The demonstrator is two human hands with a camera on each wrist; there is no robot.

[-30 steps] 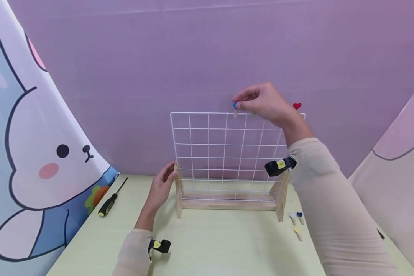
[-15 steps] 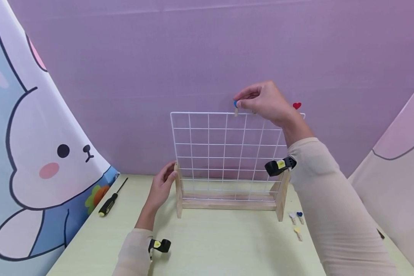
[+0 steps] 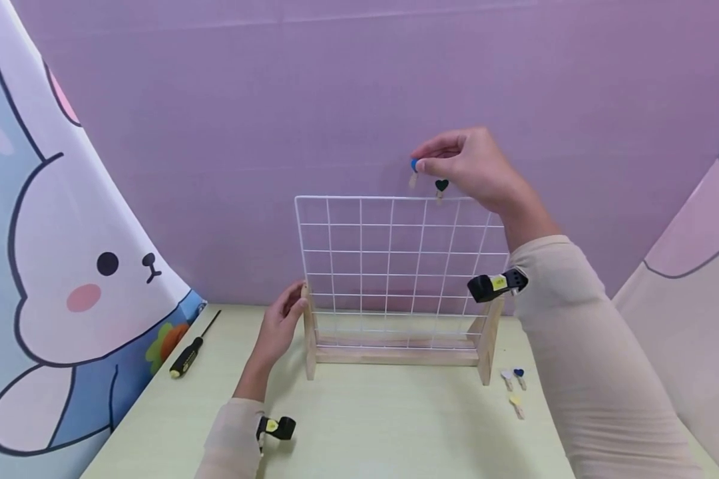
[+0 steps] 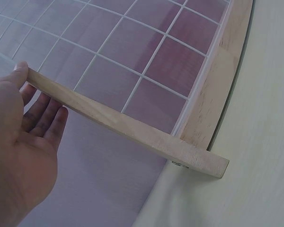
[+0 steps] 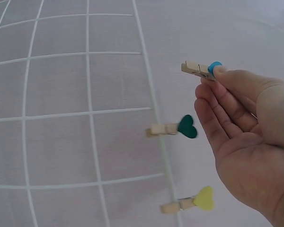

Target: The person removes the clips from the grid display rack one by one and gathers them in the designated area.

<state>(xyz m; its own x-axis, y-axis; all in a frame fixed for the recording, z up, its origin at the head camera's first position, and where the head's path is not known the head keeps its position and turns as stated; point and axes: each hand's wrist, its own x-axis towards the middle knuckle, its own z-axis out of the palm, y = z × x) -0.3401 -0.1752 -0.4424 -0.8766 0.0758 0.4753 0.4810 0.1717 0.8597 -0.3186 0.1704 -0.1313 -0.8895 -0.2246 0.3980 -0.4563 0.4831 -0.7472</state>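
Observation:
My right hand (image 3: 476, 166) pinches a small wooden clothespin with a blue heart (image 5: 199, 69) by its heart end. The clothespin is held above the top wire of the white wire grid (image 3: 392, 251), apart from it. On that wire sit a dark green heart clothespin (image 5: 173, 128) and a yellow heart clothespin (image 5: 191, 202), both upright in the head view's sense; the yellow one is hidden there behind my hand. My left hand (image 3: 281, 322) grips the upper end of the grid's left wooden upright (image 4: 118, 120), thumb on one side and fingers on the other.
On the table right of the stand lie three heart clothespins: white (image 3: 506, 378), dark blue (image 3: 519, 377) and yellow (image 3: 516, 404). A black screwdriver (image 3: 188, 352) lies at the left. Behind the stand hangs a purple cloth (image 3: 245, 133).
My right hand has lifted the blue heart clothespin up and slightly right, off the top wire. The green heart has come into view below it; the red heart is now hidden. My left hand stays put.

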